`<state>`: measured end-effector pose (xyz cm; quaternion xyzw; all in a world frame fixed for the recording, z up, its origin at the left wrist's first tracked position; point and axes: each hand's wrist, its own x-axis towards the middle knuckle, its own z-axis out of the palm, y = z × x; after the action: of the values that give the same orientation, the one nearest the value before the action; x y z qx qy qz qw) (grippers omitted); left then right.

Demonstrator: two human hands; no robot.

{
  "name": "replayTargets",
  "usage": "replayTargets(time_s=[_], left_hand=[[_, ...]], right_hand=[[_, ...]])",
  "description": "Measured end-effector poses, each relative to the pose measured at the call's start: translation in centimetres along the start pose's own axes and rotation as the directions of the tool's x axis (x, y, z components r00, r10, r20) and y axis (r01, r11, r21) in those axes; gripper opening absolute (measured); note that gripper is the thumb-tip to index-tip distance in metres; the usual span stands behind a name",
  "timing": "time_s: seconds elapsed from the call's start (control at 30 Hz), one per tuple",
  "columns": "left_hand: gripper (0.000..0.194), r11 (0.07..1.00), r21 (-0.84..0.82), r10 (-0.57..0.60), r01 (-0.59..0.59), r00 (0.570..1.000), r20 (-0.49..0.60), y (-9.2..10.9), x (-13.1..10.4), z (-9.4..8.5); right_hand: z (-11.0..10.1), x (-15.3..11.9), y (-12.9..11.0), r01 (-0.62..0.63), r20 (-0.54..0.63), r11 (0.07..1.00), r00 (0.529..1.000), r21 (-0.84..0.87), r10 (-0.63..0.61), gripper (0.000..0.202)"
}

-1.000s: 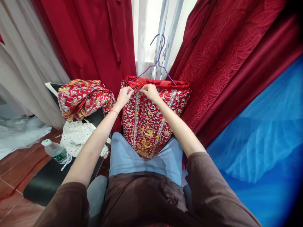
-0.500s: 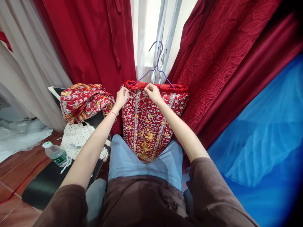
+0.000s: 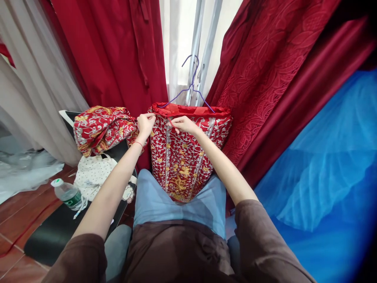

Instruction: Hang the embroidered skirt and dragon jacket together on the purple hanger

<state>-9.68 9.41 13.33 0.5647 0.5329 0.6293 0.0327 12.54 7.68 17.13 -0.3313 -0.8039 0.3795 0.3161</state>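
A red garment (image 3: 184,157) with silver and gold embroidery hangs from a purple wire hanger (image 3: 192,88) and drapes down to my lap. My left hand (image 3: 145,125) is closed in a pinch on the garment at its upper left corner. My right hand (image 3: 184,125) is closed just below the red top edge, left of the middle. Its thumb and fingertips pinch a thin red ribbon (image 3: 171,122) that runs up toward that edge. The hanger's lower ends go inside the garment's top opening and are hidden there.
On a black chair (image 3: 47,236) to my left lie another bunched embroidered red garment (image 3: 101,127), a dotted white cloth bag (image 3: 92,173) and a water bottle (image 3: 67,194). Dark red drapes (image 3: 114,51) hang ahead. Blue fabric (image 3: 330,165) spreads at the right.
My right hand has moved left and slightly down along the garment's top, and a thin red ribbon now shows at its fingertips. My left hand has shifted slightly left and down.
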Motion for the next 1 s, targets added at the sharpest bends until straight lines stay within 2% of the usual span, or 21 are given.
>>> replayTargets(time_s=[0.1,0.17,0.23,0.3,0.4,0.47,0.53,0.67,0.77,0.83,0.9,1.0], left_hand=[[0.02,0.986,-0.167,-0.012,-0.016,0.987,-0.162,0.7,0.5,0.8],[0.028,0.944,-0.329,-0.015,-0.034,0.99,-0.144,1.3,0.9,1.3],[0.035,0.884,-0.467,0.003,-0.015,1.0,-0.026,2.0,1.1,1.6],[0.038,0.837,-0.545,0.031,0.045,0.991,0.13,2.7,1.0,1.6],[0.039,0.814,-0.572,0.085,0.097,0.955,0.284,3.3,0.2,0.8],[0.042,0.832,-0.543,0.105,0.111,0.93,0.351,3.5,-0.4,0.0],[0.046,0.86,-0.493,0.108,0.13,0.899,0.425,3.4,-0.8,-0.9],[0.051,0.886,-0.444,0.172,0.134,0.794,0.583,3.4,-0.9,-1.9],[0.05,0.896,-0.424,0.198,0.134,0.733,0.65,3.6,-0.6,-2.1],[0.051,0.904,-0.4,0.18,0.151,0.714,0.676,3.7,-0.6,-2.1],[0.049,0.902,-0.395,0.149,0.175,0.732,0.665,3.7,-0.7,-2.0],[0.045,0.878,-0.42,0.067,0.232,0.807,0.586,3.5,-1.1,-1.6]], right_hand=[[-0.2,-0.3,-0.3,0.083,0.045,0.993,0.995,0.089,-0.087,0.043],[-0.5,-0.7,-0.4,0.096,0.092,0.991,0.99,0.089,-0.104,0.047],[-0.8,-1.1,-0.5,0.103,0.084,0.991,0.99,0.087,-0.111,0.049],[-1.0,-1.3,-0.5,0.12,-0.021,0.987,0.993,0.104,-0.119,0.051],[-0.8,-1.4,-0.7,0.148,-0.226,0.983,0.967,0.113,-0.119,0.056],[-0.4,-1.3,-0.9,0.154,-0.285,0.986,0.95,0.059,-0.131,0.054],[0.2,-1.2,-1.1,0.181,-0.282,0.983,0.942,-0.037,-0.184,0.047],[1.5,-0.8,-1.3,0.281,-0.219,0.925,0.915,-0.255,-0.338,0.032],[1.9,-0.6,-1.3,0.265,-0.182,0.867,0.912,-0.422,-0.368,0.027],[2.1,-0.6,-1.5,0.252,-0.163,0.821,0.91,-0.512,-0.381,0.025],[2.3,-0.8,-1.8,0.239,-0.161,0.775,0.902,-0.585,-0.4,0.026],[2.7,-1.2,-2.3,0.163,-0.187,0.697,0.898,-0.699,-0.398,0.03]])
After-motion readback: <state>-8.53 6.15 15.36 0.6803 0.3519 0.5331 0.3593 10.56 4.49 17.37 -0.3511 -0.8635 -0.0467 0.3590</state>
